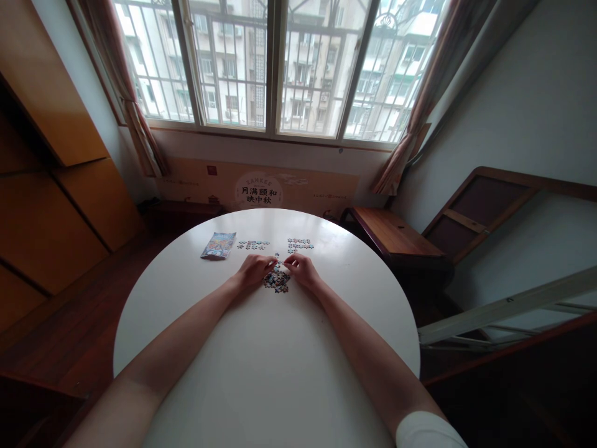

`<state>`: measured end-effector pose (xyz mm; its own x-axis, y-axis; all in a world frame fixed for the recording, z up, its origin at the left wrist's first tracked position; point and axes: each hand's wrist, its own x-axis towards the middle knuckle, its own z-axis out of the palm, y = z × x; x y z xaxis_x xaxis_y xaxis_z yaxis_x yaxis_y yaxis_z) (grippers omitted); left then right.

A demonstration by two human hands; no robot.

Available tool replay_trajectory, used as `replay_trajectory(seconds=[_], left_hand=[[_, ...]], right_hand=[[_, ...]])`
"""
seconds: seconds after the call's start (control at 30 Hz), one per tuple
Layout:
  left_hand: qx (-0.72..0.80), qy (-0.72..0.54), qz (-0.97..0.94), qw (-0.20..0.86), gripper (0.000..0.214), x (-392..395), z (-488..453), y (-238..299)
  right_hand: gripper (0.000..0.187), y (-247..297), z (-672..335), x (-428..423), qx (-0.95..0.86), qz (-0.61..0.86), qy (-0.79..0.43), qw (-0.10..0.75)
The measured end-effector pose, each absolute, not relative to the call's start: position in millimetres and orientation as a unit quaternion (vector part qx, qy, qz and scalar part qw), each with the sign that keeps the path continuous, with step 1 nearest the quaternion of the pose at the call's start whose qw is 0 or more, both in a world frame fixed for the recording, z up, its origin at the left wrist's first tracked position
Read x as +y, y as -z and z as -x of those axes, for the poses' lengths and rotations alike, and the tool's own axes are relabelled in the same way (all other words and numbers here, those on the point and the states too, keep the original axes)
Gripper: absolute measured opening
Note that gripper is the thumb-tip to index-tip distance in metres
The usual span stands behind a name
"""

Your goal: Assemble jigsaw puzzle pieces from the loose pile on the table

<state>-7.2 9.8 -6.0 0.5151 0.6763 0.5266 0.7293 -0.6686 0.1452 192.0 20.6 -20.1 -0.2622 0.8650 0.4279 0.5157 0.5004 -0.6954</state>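
Both hands meet near the middle of a round white table [261, 373], just above a loose heap of jigsaw puzzle pieces [277, 283]. With thumb and fingers pinched, my left hand [254, 269] has a tiny puzzle piece at its tips. My right hand [302, 269] faces it in a similar pinch, a small light puzzle piece at its fingertips. The fingers partly cover these pieces. Beyond my left hand lie rows of puzzle pieces [253, 245]. More rows of puzzle pieces [300, 242] lie past my right hand. A colourful printed packet [218, 246] rests farther left.
Behind the table a barred window [270, 68] rises over a beige printed panel [186, 180]. A wooden bench [396, 233] stands to the right, near a pale metal rail [508, 305]. Orange-brown cabinets [79, 211] line the left side.
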Motion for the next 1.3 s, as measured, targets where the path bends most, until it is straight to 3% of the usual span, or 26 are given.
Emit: replay_trajectory(seconds=[1.3], left_hand=[[-0.411, 0.271, 0.868, 0.067, 0.032, 12.5, 7.7, 10.6]], right_hand=[[0.014, 17.2, -190.8, 16.6, -0.772, 0.469, -0.191, 0.385]])
